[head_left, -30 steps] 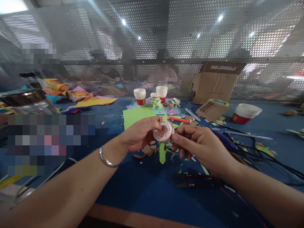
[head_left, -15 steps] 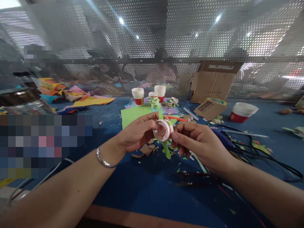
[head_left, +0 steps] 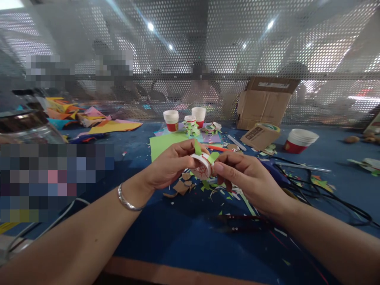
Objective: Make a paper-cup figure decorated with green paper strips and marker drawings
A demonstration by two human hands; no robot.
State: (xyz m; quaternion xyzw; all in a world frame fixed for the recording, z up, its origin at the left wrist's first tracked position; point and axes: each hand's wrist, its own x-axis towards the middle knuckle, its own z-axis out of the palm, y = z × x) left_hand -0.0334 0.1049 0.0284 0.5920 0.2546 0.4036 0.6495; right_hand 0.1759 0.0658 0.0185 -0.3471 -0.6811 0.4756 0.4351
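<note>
Between both hands, above the table, is a cut-down paper cup turtle [head_left: 202,169], a white round base with red criss-cross lines and green paper limbs. My left hand [head_left: 172,164] pinches its left rim with thumb and fingers. From the right, my right hand [head_left: 243,172] closes thumb and forefinger at its edge, by a green paper flap [head_left: 213,156]. The fingers partly cover the cup's far side. Below lie brown cardboard scraps [head_left: 181,187] and green paper bits. Nearer me rests a dark pair of snips [head_left: 234,222].
Paper cup stacks [head_left: 171,120] and similar small turtles [head_left: 191,126] stand behind green paper [head_left: 166,144]. Right are a cardboard box [head_left: 264,105], another cup stack [head_left: 300,140], a blue glue gun [head_left: 274,172] and black cables [head_left: 332,194]. A jar [head_left: 26,128] stands left.
The paper cup turtle has been tilted and turned, so its marked face points lower and a green limb now sticks up. Both hands keep hold of it.
</note>
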